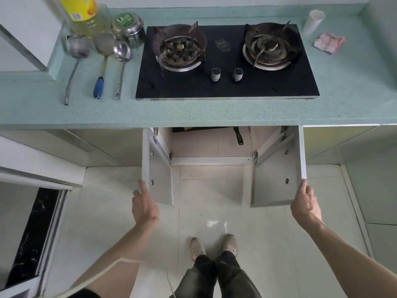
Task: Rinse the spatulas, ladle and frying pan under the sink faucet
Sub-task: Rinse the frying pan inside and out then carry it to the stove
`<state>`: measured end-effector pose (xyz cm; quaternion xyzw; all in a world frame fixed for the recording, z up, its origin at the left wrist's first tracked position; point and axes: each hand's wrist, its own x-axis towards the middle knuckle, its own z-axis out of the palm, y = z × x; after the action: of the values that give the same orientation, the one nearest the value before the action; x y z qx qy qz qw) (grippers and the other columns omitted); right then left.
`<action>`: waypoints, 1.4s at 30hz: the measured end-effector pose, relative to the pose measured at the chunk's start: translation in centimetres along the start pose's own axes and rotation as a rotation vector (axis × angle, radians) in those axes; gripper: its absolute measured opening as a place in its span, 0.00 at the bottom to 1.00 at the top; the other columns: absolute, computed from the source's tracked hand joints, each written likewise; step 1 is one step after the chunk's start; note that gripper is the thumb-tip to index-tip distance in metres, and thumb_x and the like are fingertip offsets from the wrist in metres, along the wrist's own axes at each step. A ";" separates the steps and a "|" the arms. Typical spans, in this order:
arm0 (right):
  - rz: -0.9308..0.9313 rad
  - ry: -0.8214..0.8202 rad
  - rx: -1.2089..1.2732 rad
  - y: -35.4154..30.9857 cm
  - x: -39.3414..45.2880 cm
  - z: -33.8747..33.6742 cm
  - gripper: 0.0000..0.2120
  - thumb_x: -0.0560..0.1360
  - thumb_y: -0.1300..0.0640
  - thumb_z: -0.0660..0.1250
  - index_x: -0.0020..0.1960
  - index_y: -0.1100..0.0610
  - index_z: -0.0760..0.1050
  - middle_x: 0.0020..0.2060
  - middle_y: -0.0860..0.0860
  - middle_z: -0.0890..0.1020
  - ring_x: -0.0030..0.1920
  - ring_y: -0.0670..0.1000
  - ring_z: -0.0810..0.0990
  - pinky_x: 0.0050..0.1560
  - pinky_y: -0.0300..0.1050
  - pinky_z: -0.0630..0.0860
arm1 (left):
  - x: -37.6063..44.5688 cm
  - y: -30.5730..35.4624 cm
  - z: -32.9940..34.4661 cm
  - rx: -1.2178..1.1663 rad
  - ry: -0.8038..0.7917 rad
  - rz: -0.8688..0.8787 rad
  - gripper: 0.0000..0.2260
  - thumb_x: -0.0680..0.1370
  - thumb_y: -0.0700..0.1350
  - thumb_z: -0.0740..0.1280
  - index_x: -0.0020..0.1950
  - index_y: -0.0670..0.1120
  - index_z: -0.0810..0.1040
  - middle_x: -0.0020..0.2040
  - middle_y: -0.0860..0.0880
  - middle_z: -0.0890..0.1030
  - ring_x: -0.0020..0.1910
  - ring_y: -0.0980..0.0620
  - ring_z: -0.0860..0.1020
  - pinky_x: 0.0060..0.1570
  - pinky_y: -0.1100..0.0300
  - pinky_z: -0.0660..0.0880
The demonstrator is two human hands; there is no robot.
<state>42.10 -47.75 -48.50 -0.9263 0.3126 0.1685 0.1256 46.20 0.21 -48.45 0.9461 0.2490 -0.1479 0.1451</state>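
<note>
Below, both hands point(144, 206) point(306, 203) on flat white cabinet doors point(160, 179), steel ladle point(122, 53)

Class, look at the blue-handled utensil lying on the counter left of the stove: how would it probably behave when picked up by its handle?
The blue-handled utensil looks rigid: a straight metal shaft. It is probably head-heavy, since the broad head sits far from the grip, so it may dip. The blue grip likely slips less than the bare metal handles beside it.

Three utensils point(101, 67) (one ladle point(121, 61)), two burners point(179, 51), two knobs point(215, 74)
</note>
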 end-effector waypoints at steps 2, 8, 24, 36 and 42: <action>-0.006 -0.026 -0.011 1.0 0.0 0.5 0.44 0.76 0.63 0.69 0.82 0.64 0.45 0.74 0.62 0.61 0.71 0.67 0.68 0.68 0.61 0.73 | -0.1 -0.9 0.1 0.037 -0.011 0.020 0.38 0.75 0.30 0.66 0.81 0.46 0.53 0.58 0.37 0.72 0.54 0.37 0.74 0.42 0.46 0.73; 0.002 -0.070 -0.093 2.9 0.9 0.3 0.52 0.76 0.49 0.71 0.83 0.62 0.38 0.81 0.60 0.52 0.81 0.61 0.55 0.76 0.58 0.64 | 0.4 -2.5 0.5 0.097 -0.054 -0.019 0.44 0.76 0.48 0.69 0.83 0.45 0.44 0.76 0.36 0.59 0.74 0.37 0.63 0.72 0.47 0.66; -0.016 -0.025 -0.190 2.7 -1.0 -1.6 0.43 0.82 0.41 0.62 0.83 0.63 0.45 0.84 0.58 0.52 0.83 0.56 0.54 0.80 0.54 0.57 | 1.9 -4.7 -0.8 0.079 -0.001 0.002 0.40 0.78 0.56 0.65 0.83 0.47 0.47 0.83 0.42 0.50 0.81 0.42 0.52 0.77 0.45 0.56; -0.476 0.270 -0.093 -7.6 -5.3 -1.9 0.31 0.83 0.38 0.56 0.79 0.57 0.65 0.76 0.57 0.72 0.76 0.60 0.70 0.76 0.58 0.67 | -1.7 6.1 0.4 0.104 0.169 0.501 0.25 0.83 0.56 0.57 0.75 0.42 0.69 0.75 0.41 0.72 0.75 0.40 0.68 0.74 0.43 0.65; -0.514 0.263 -0.080 -11.4 -5.8 -1.5 0.34 0.83 0.35 0.53 0.81 0.55 0.62 0.77 0.55 0.71 0.78 0.57 0.67 0.77 0.56 0.64 | -3.7 13.2 1.2 0.034 0.182 0.637 0.24 0.83 0.56 0.60 0.75 0.43 0.72 0.76 0.43 0.72 0.76 0.42 0.67 0.75 0.45 0.64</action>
<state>45.16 -36.32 -43.42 -0.9933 0.0742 0.0221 0.0858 49.68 -12.83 -45.55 0.9880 -0.0497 -0.0142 0.1454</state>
